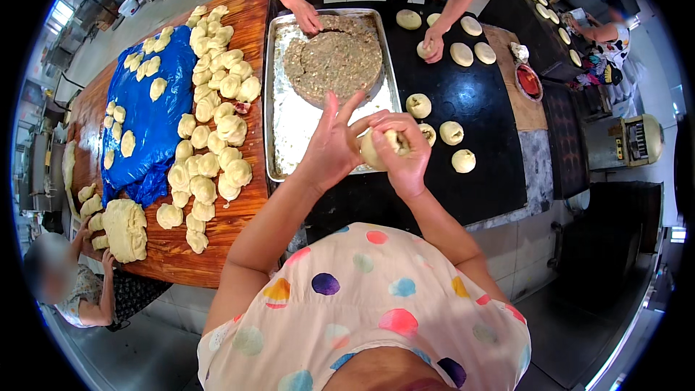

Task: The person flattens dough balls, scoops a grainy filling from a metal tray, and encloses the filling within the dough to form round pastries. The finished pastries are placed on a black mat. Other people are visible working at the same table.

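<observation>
In front of my chest, a stuffed dough ball (374, 150) with a gathered opening is gripped by my right hand (405, 156), its fingers curled round the rim. My left hand (331, 141) is open, fingers spread, beside the ball and seemingly touching it; the contact is partly hidden. Just beyond my hands, a large mound of minced filling (329, 65) sits on a metal tray (282, 137). To the right, several gathered dough balls (463, 161) rest on the black worktop (499, 166).
Many dough pieces (217, 145) and a blue plastic sheet (152, 137) cover the wooden table (174, 261) at left. Across, one co-worker's hand (307, 18) touches the filling; another hand (432, 45) presses dough near flattened rounds (462, 53). A red-filled bowl (528, 82) stands at right.
</observation>
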A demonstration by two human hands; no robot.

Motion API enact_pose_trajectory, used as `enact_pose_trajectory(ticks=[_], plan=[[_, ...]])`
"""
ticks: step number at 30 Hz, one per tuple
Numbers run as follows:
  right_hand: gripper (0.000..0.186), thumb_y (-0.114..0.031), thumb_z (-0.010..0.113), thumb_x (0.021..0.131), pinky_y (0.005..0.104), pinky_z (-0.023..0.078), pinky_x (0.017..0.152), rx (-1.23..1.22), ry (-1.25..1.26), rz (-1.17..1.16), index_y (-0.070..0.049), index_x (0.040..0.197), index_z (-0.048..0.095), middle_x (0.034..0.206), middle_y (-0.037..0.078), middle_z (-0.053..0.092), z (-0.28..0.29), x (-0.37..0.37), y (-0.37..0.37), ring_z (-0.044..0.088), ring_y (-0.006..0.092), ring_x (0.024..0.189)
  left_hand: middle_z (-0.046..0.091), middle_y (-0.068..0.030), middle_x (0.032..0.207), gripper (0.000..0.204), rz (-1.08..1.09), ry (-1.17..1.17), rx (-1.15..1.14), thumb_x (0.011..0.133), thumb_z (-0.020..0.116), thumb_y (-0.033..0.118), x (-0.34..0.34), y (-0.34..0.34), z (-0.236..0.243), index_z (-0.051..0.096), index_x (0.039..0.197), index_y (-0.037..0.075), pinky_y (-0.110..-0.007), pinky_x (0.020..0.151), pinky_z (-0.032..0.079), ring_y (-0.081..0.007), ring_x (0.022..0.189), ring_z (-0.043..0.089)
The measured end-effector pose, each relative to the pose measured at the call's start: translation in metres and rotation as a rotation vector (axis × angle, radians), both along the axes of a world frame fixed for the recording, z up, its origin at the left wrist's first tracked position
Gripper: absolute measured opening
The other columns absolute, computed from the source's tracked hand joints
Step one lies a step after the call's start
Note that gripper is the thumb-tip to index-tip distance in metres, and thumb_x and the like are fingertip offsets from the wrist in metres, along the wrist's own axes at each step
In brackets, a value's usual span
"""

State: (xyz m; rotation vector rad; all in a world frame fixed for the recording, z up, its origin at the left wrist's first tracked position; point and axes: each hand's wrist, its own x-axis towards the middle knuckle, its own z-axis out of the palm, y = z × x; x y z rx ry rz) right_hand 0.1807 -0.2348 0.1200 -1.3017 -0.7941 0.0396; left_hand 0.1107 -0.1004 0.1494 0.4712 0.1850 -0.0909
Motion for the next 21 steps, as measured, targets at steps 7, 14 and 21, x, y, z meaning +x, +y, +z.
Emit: enact_pose_trajectory(ticks=[7,14,21], plan=[[0.015,-0.003,0.077,0.077,0.0311,0.049,0.087,-0.283,-0.257,-0.108,-0.002,0.084,0.064,0.102,0.010,0.065,0.007,-0.013,0.012,0.063,0.0198,0.093,0.060,-0.0188,0.117,0.066,0.153,0.007,-0.212,0.104,0.031,0.053,0.019,-0.035,-0.040,0.050,0.127,-0.006,-0.038,0.103,0.046,-0.0266,0.112,0.060],[0.009,-0.001,0.066,0.089,0.0366,0.050,0.092,0.031,0.275,-0.234,0.001,0.097,0.061,0.093,0.009,0.069,-0.001,-0.021,0.019,0.065,0.0225,0.098,0.059,-0.0153,0.124,0.067,0.158,0.054,-0.170,0.102,0.031,0.055,0.019,-0.028,-0.047,0.050,0.133,-0.002,-0.039,0.103,0.045,-0.0258,0.115,0.058],[0.021,-0.008,0.058,0.094,0.0452,0.041,0.105,-0.218,-0.113,-0.198,0.004,0.110,0.065,0.105,0.017,0.071,-0.023,-0.015,0.022,0.061,0.0373,0.116,0.063,-0.0072,0.101,0.044,0.313,0.265,-0.002,0.104,0.041,0.042,0.025,-0.033,-0.079,0.055,0.119,0.004,-0.033,0.084,0.054,-0.0186,0.093,0.064]])
